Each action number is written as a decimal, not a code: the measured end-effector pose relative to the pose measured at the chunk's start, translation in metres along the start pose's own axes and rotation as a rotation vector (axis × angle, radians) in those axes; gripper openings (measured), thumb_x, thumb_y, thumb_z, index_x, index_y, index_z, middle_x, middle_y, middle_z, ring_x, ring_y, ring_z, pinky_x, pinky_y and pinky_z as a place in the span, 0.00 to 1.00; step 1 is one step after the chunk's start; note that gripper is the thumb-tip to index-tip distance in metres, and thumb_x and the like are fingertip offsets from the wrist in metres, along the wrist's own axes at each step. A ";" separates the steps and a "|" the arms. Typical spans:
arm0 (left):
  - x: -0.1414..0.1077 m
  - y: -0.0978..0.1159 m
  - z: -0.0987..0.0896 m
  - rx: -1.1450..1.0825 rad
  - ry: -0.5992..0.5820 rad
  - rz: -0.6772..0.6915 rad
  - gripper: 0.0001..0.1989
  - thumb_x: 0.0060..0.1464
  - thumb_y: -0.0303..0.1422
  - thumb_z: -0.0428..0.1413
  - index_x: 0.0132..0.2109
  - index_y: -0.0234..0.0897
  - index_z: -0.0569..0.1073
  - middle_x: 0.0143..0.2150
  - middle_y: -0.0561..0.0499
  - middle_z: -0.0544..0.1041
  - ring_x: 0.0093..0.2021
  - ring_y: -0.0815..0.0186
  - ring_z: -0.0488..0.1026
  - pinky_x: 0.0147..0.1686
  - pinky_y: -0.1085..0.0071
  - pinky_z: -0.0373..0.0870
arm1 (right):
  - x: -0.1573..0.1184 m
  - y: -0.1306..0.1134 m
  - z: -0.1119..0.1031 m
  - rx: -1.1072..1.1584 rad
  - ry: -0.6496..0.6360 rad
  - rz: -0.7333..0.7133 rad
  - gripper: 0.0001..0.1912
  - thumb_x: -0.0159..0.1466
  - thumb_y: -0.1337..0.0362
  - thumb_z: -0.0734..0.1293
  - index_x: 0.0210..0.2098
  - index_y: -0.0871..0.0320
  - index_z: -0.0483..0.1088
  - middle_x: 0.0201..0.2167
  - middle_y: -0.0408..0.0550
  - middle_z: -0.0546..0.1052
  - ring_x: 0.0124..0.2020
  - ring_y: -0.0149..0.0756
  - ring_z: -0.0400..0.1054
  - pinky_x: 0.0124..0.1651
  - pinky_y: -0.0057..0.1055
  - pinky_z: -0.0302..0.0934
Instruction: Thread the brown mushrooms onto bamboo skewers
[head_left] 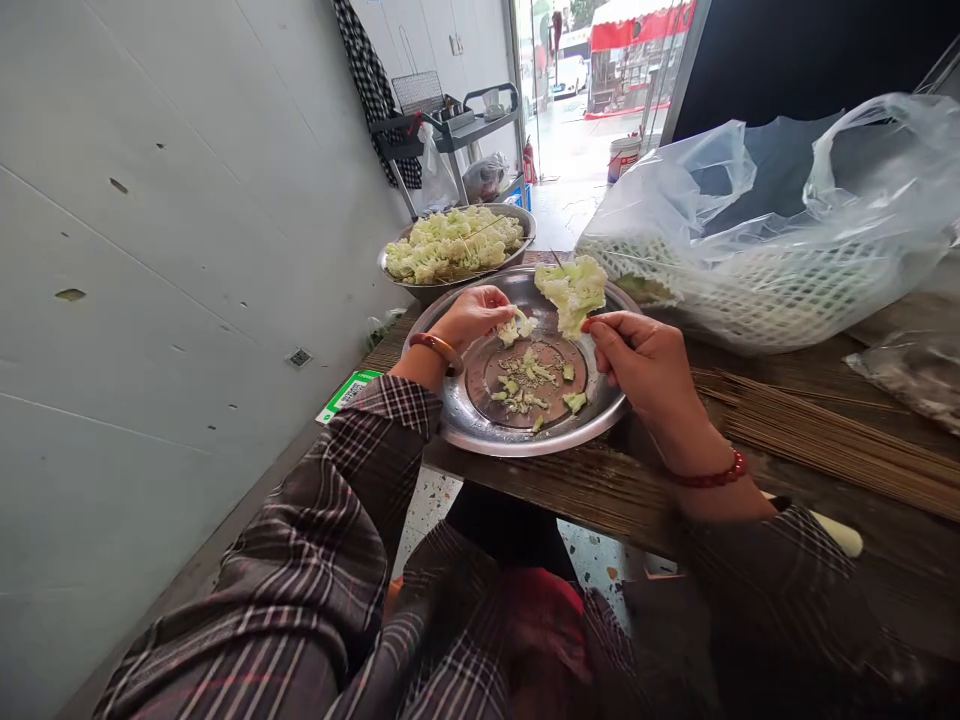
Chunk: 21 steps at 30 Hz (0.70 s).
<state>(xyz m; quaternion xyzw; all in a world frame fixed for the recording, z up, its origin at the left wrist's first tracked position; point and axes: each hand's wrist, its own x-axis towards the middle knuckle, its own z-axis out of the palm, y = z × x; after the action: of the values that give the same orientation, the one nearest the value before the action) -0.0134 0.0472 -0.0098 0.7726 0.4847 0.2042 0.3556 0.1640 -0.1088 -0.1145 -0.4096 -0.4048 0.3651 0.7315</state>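
My left hand is closed in a pinch on a small cauliflower floret above the left part of a wide steel basin. To its right, my right hand grips the lower end of a skewer of cauliflower. A thin stick tip pokes out above those florets; the part inside the fingers is hidden. In the basin below lie cauliflower crumbs and several small green stem pieces.
Behind stands a second bowl heaped with skewered cauliflower. Bamboo skewers lie at right, near a pale handle. A plastic bag holds net-wrapped produce. A green card is by the wall; a cart stands beyond.
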 end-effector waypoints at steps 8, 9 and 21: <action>-0.012 0.016 0.005 -0.431 0.072 -0.017 0.09 0.46 0.24 0.68 0.35 0.32 0.76 0.28 0.54 0.76 0.28 0.71 0.74 0.34 0.71 0.76 | -0.001 0.002 0.000 -0.002 0.013 0.015 0.16 0.64 0.52 0.70 0.37 0.59 0.79 0.17 0.38 0.69 0.16 0.26 0.58 0.19 0.25 0.51; -0.012 0.017 0.006 -0.474 0.085 -0.011 0.10 0.47 0.24 0.68 0.34 0.33 0.74 0.28 0.54 0.76 0.29 0.71 0.74 0.36 0.70 0.77 | -0.002 0.001 -0.001 -0.006 0.007 0.022 0.16 0.63 0.52 0.70 0.38 0.59 0.79 0.17 0.38 0.69 0.16 0.26 0.59 0.19 0.25 0.51; -0.023 0.032 0.008 -0.775 0.114 -0.042 0.12 0.51 0.21 0.65 0.32 0.34 0.69 0.29 0.52 0.78 0.32 0.69 0.80 0.41 0.72 0.77 | -0.004 -0.005 0.002 -0.266 -0.214 -0.001 0.16 0.65 0.53 0.68 0.36 0.59 0.81 0.18 0.41 0.71 0.19 0.30 0.60 0.21 0.28 0.52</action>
<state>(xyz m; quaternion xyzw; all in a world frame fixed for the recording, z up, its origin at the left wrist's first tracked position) 0.0005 0.0147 0.0091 0.5584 0.4064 0.4073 0.5976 0.1619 -0.1134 -0.1106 -0.4614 -0.5254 0.3495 0.6236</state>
